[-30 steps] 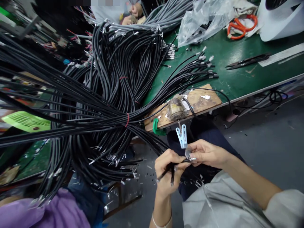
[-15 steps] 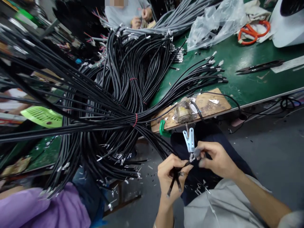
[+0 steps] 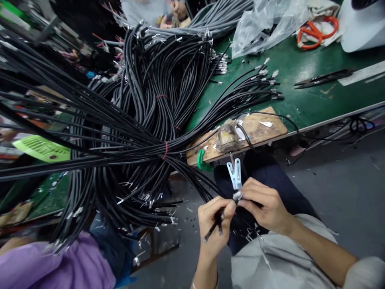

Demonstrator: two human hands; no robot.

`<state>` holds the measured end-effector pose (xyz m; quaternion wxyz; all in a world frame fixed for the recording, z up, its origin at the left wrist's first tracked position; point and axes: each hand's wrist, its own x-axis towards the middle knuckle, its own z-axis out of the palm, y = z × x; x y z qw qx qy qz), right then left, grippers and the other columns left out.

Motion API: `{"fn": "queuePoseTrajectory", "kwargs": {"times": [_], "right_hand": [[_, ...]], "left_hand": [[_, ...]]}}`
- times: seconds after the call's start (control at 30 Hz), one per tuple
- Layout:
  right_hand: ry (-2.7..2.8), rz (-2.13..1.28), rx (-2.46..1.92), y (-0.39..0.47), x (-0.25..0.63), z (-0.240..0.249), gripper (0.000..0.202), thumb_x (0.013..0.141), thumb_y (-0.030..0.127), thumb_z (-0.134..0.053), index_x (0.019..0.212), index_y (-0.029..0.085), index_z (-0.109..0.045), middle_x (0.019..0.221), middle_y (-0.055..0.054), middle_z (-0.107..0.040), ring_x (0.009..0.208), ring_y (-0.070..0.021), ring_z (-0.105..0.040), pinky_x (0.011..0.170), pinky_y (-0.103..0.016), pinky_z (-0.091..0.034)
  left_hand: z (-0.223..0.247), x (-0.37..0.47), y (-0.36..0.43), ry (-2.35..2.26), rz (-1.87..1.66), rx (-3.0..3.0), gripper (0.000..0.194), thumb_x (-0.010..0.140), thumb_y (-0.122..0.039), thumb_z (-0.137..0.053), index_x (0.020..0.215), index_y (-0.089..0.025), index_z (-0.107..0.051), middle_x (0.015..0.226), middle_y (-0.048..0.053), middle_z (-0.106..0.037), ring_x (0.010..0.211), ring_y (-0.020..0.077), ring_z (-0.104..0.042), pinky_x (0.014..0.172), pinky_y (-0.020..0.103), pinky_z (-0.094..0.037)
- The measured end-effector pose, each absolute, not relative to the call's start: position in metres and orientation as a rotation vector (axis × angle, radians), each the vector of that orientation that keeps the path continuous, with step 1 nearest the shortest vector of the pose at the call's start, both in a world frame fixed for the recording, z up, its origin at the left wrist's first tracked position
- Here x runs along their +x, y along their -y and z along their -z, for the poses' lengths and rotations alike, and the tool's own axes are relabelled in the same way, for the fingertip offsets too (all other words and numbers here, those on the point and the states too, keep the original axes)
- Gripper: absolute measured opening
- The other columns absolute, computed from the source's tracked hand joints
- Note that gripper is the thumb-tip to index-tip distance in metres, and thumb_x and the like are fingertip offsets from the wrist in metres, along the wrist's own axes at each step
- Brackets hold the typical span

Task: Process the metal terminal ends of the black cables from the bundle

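My left hand (image 3: 214, 224) is closed round black cables (image 3: 212, 229), whose short dark ends stick out below the fingers. At its thumb tip, a small whitish-silver piece (image 3: 237, 195) sits at a cable end. My right hand (image 3: 264, 200) pinches that piece between thumb and fingers, its fingertips almost meeting the left thumb. Just above both hands hangs a light blue clothes peg (image 3: 234, 173), on a thin rod that juts from a tape-wrapped motor-like block (image 3: 227, 136). Whether the peg touches the piece I cannot tell.
The block sits on a wooden board (image 3: 261, 122), held by a green clamp (image 3: 203, 160) at the table edge. Tied bundles of black cable (image 3: 144, 132) spread left. Orange-handled scissors (image 3: 315, 34), snips (image 3: 325, 78) and a plastic bag (image 3: 264, 26) lie on the green table (image 3: 303, 108). A person in purple (image 3: 54, 261) sits left.
My right hand has closed in on the cable end and now pinches the whitish piece there. My left hand keeps its hold. The whole view has shifted slightly.
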<state>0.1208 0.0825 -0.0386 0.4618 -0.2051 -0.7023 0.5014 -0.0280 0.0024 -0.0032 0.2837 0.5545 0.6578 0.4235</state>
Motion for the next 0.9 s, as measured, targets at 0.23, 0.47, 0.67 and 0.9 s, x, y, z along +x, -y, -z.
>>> {"fn": "queuePoseTrajectory", "kwargs": {"times": [0.23,0.47,0.67,0.9], "right_hand": [[1.251,-2.189,-0.439,-0.084,0.116,0.041,0.025,0.08,0.028,-0.058,0.06,0.014,-0.062,0.055,-0.001,-0.053,0.052,-0.0114,-0.047,0.049,-0.025,-0.038],[0.865,-2.257,-0.686,-0.117,0.102,0.035,0.023,0.065,0.029,-0.069,0.051,0.013,-0.061,0.047,0.002,-0.052,0.045,-0.0068,-0.041,0.044,-0.021,-0.03],[0.843,-2.245,-0.583,-0.131,0.088,0.015,0.037,0.068,0.048,-0.077,0.066,0.012,-0.069,0.059,0.001,-0.056,0.056,-0.0086,-0.047,0.054,-0.022,-0.037],[0.561,-2.362,-0.434,-0.12,0.08,0.021,0.035,0.072,0.046,-0.076,0.071,0.012,-0.07,0.06,-0.001,-0.059,0.056,-0.0089,-0.052,0.054,-0.02,-0.041]], "left_hand": [[0.002,-0.033,-0.01,-1.536,-1.191,1.523,0.022,0.083,-0.03,-0.064,0.067,-0.016,-0.066,0.058,0.001,-0.058,0.052,0.0114,-0.05,0.05,0.023,-0.035],[0.011,-0.026,-0.014,-1.533,-1.403,1.511,0.022,0.077,-0.033,-0.073,0.064,-0.017,-0.063,0.058,0.001,-0.057,0.054,0.0117,-0.051,0.051,0.024,-0.039],[0.015,-0.027,-0.019,-1.377,-1.63,1.391,0.016,0.076,-0.02,-0.073,0.067,-0.018,-0.059,0.063,-0.002,-0.054,0.055,0.0097,-0.05,0.052,0.022,-0.039],[0.013,-0.022,-0.034,-1.467,-1.493,1.347,0.016,0.077,-0.021,-0.071,0.065,-0.016,-0.061,0.063,-0.002,-0.051,0.059,0.01,-0.046,0.055,0.022,-0.036]]}}
